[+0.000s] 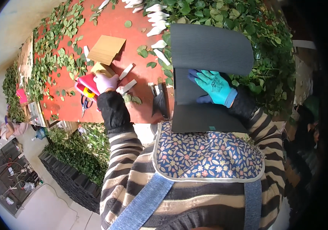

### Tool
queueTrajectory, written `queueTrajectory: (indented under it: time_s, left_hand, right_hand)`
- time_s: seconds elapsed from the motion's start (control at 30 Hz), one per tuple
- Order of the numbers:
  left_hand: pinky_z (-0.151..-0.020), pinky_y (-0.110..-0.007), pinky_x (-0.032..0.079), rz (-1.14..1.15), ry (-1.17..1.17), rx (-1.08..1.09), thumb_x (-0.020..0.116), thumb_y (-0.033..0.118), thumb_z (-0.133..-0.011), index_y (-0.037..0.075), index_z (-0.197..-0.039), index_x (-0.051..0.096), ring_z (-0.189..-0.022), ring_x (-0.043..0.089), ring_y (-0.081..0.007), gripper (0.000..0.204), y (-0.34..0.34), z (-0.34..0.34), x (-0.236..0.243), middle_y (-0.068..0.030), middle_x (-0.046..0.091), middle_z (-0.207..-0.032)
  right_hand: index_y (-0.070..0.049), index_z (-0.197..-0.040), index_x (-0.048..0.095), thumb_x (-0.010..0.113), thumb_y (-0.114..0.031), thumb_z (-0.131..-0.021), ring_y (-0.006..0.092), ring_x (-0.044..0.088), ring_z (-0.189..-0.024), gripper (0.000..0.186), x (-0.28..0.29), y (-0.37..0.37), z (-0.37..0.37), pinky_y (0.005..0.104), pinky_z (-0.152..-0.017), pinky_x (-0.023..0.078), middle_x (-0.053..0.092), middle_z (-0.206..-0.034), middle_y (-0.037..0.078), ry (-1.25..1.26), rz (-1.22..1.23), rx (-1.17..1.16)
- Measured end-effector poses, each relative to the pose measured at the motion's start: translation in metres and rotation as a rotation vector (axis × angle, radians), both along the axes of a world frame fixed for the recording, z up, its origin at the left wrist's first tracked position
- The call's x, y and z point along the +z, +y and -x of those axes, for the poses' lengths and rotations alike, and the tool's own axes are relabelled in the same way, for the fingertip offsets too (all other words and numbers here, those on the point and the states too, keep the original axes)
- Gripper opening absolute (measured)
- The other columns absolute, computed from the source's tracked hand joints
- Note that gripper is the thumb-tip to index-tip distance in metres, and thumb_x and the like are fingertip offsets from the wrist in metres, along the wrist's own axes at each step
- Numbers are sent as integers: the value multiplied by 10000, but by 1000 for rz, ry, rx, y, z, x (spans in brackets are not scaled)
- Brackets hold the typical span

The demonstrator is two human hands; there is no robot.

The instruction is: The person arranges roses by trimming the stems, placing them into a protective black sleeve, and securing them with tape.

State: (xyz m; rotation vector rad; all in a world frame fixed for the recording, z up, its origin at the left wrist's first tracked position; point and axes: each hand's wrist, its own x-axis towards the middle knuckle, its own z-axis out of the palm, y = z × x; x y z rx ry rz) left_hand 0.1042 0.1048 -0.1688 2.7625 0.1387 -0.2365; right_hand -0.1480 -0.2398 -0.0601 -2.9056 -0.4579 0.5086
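Observation:
My right hand [214, 87], in a teal glove with a purple one showing beneath, lies flat with fingers stretched on a black corrugated sheet [210, 119]. The sheet's ribbed far flap [212, 48] rises beyond my fingers. On the left, my left hand [106, 82], in a pale lilac glove, has its fingers curled at the near edge of a small yellowish cardboard piece [103, 69]. Beside it are a bright pink item [87, 82], a yellow-orange ring [89, 92] and scissors [85, 105]. A larger cardboard piece [106, 50] lies just beyond.
A black stapler [159, 101] sits between my hands on the red table [137, 111]. White strips [126, 71] and loose leaves [133, 99] are scattered around. Leafy stems [271, 57] pile up at the right, with white-wrapped heads [158, 17] beside them. Another person [12, 130] is far left.

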Motion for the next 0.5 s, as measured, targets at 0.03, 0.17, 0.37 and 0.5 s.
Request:
queueTrajectory:
  time_s: [0.03,0.17,0.37,0.5]
  left_hand:
    - [-924,-414,510,53,24,-32,787,303,-637,-6,-1197,552,-1034,629,-378,681,16,-3,-1,-236,634,-1101]
    - [-853,-472,514,-54,-30,45,596,170,-777,24,-1060,637,-958,641,-458,322,55,0,29,-256,681,-990]
    - [-678,-287,508,1107,104,-19,625,-9,-891,-15,-999,615,-757,618,-142,109,35,48,108,-59,660,-888]
    - [-685,-284,496,1218,668,-422,639,32,-907,-3,-1032,614,-759,594,-118,132,-51,121,97,-42,645,-879]
  right_hand:
    - [-83,-1501,334,694,-516,-774,310,395,-1356,920,0,0,0,460,-1116,288,381,-1518,109,2,-3,2]
    - [-90,-1493,354,715,-492,-764,310,390,-1365,908,1,-1,-1,465,-1116,290,382,-1520,104,-5,-17,-13]
    - [-84,-1460,408,751,-419,-745,304,362,-1392,860,-3,-6,3,479,-1137,259,363,-1544,101,-54,-82,-16]
    - [-54,-1379,509,688,-344,-801,305,399,-1358,671,-14,-9,1,482,-1139,254,440,-1485,129,-31,40,39]
